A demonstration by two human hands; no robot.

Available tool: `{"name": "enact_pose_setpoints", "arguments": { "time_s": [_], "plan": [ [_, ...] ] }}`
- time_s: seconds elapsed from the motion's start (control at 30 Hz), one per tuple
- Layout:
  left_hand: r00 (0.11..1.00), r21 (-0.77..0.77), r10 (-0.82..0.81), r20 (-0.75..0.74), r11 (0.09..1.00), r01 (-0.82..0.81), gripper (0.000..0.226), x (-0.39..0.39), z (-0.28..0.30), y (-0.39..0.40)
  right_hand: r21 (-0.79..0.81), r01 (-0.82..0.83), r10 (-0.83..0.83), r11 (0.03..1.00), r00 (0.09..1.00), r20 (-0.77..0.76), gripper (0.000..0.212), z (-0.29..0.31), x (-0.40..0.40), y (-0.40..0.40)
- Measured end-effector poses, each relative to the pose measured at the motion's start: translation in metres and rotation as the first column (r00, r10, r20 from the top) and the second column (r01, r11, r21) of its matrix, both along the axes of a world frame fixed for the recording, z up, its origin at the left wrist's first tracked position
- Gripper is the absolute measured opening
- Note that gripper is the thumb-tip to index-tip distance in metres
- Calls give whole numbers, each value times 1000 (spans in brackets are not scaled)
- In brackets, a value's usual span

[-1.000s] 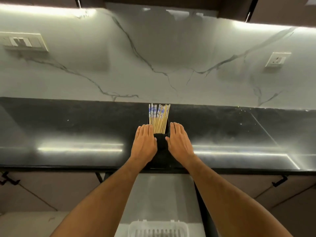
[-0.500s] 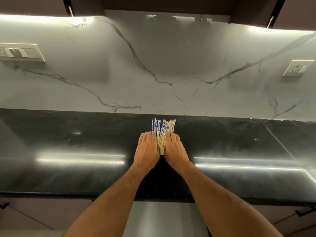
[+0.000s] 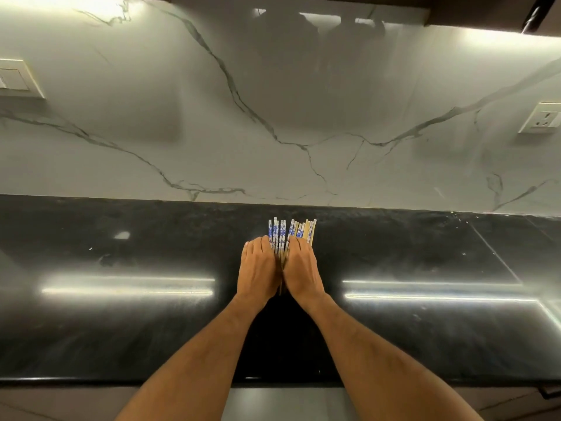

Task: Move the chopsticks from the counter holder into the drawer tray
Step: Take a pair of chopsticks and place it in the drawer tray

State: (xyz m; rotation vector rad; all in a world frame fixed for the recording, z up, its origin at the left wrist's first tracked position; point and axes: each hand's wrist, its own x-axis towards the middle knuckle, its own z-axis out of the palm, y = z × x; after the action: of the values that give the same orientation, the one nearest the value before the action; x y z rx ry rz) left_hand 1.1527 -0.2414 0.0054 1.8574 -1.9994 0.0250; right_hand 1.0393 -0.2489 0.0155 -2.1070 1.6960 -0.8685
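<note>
1. Nearest the camera, two bare forearms are reaching forward over the front edge of the black stone counter [image 3: 121, 329], which is showing long streaks of reflected under-cabinet light to either side.
2. The left hand [image 3: 258, 268] is lying palm down against the left flank of the bundle of chopsticks [image 3: 291, 232], fingers held together and pressing inward.
3. The right hand [image 3: 302, 271] is mirroring it on the right flank, so the two hands are cupping the bundle between them; each is closed against the sticks rather than spread wide.
4. The chopsticks are standing bunched between the hands, their blue-and-white patterned tops and a few plain wooden ones fanning out just beyond the fingertips.
5. The holder is probably sitting under the palms, but it is lost against the dark counter and cannot be made out for certain.
6. Beyond them, the veined marble backsplash [image 3: 273, 101] is rising behind the counter, with a switch plate [image 3: 18, 79] at far left and a wall socket [image 3: 542, 118] at far right.
7. Judging by this, the gathering step is in hand: the bundle is being squeezed together for lifting.
8. The next move is calling for a firm, even squeeze and a straight lift so no stick slips free, then a carry back toward the drawer tray, which is out of view.
</note>
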Motion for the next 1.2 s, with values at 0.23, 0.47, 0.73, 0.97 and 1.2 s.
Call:
{"name": "enact_pose_setpoints", "arguments": {
  "time_s": [0.23, 0.47, 0.73, 0.97, 1.2],
  "plan": [
    [937, 64, 17, -350, 998, 6, 23, 1, -6, -23, -15, 90, -86, 996, 980, 177, 30, -3, 10, -7],
    [844, 86, 19, -537, 996, 32, 26, 4, -19, -35, 0, 98, -96, 995, 981, 166, 29, 1, 13, -14],
    [696, 82, -10, -718, 992, 99, 25, 6, -21, -37, 88, 86, -98, 992, 985, 141, 29, 5, 20, -21],
    [635, 40, -28, -772, 995, 92, 18, 6, -21, -33, 232, 57, -112, 971, 966, 233, 37, 6, 27, -28],
    [678, -19, -69, -732, 997, 81, 16, 3, -24, -28, 236, 222, -305, 946, 857, 415, 33, 9, 33, -34]
  ]
}}
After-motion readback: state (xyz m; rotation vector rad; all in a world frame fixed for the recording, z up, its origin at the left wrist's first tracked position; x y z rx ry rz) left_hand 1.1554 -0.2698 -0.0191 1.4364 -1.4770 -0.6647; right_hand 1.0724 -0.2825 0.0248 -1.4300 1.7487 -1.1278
